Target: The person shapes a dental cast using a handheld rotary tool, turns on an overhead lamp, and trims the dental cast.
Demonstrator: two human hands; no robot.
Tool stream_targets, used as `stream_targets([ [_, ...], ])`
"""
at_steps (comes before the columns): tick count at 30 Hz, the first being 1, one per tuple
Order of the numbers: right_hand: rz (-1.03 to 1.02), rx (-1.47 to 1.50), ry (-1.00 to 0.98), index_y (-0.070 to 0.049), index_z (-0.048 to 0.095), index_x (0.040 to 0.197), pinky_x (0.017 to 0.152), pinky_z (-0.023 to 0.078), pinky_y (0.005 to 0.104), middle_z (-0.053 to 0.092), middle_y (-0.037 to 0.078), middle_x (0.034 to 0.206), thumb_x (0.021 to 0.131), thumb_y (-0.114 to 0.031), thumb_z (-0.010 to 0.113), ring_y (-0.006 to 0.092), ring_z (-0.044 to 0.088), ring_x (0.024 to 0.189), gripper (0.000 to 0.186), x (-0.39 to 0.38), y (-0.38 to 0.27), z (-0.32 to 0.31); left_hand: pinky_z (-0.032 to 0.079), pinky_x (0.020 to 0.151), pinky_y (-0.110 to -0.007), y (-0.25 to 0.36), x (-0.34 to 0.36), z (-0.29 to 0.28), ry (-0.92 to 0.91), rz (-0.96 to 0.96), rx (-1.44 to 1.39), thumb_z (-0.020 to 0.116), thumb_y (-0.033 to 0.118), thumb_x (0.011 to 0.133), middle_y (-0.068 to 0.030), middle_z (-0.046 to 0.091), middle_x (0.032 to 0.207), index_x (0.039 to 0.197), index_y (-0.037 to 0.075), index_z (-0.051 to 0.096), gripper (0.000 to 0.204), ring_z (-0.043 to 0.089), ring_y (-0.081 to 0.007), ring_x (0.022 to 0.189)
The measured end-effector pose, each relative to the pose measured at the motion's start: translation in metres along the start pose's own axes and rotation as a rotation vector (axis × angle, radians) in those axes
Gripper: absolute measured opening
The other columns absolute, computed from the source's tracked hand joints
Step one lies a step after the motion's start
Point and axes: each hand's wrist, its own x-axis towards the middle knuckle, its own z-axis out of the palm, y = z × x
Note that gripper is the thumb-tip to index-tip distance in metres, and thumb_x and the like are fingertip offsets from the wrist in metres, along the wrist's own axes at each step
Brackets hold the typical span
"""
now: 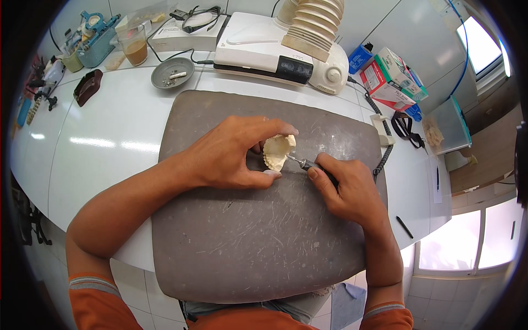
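Between the thumb and fingers of my left hand (247,151) is a cream plaster dental model (278,152), its row of teeth along the left side. My right hand (349,187) grips a dark rotary handpiece (316,166). The handpiece's thin metal bur (293,158) points left and meets or nearly meets the model's right edge; I cannot tell which. Both hands are over a worn grey-brown mat (258,236) marked with scratches and pale dust.
A white machine (253,44) with a ribbed hose (313,27) stands behind the mat. Near it are a grey ashtray (162,74) and a cup of brown drink (133,47). Boxes (385,82), dark goggles (407,129), a coiled cord (379,165) and a pen (405,227) lie at right.
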Motion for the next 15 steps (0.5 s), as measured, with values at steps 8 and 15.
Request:
stream_targets([
  [8,-0.012,-0.019,0.008,-0.008,0.067,0.091,0.064,0.05,0.0547,0.067,0.02,0.069,0.109,-0.035,0.069,0.0463,0.067,0.066,0.033,0.0004,0.0006,0.0023,0.063,0.08,-0.037,-0.001,0.0002,0.0007,0.006,0.028,0.022,0.094,0.023,0.077,-0.0135,0.077,0.118,0.149,0.011,0.068,0.077,0.073,-0.0266,0.089],
  [15,-0.009,-0.025,0.012,-0.008,0.067,0.091,0.064,0.05,0.0548,0.067,0.02,0.069,0.109,-0.035,0.069,0.0467,0.068,0.067,0.033,0.0003,-0.001,0.0016,0.063,0.08,-0.037,-0.0028,-0.0006,0.0017,0.022,0.047,0.028,0.094,0.023,0.077,-0.0136,0.077,0.117,0.149,0.011,0.067,0.078,0.073,-0.0269,0.088],
])
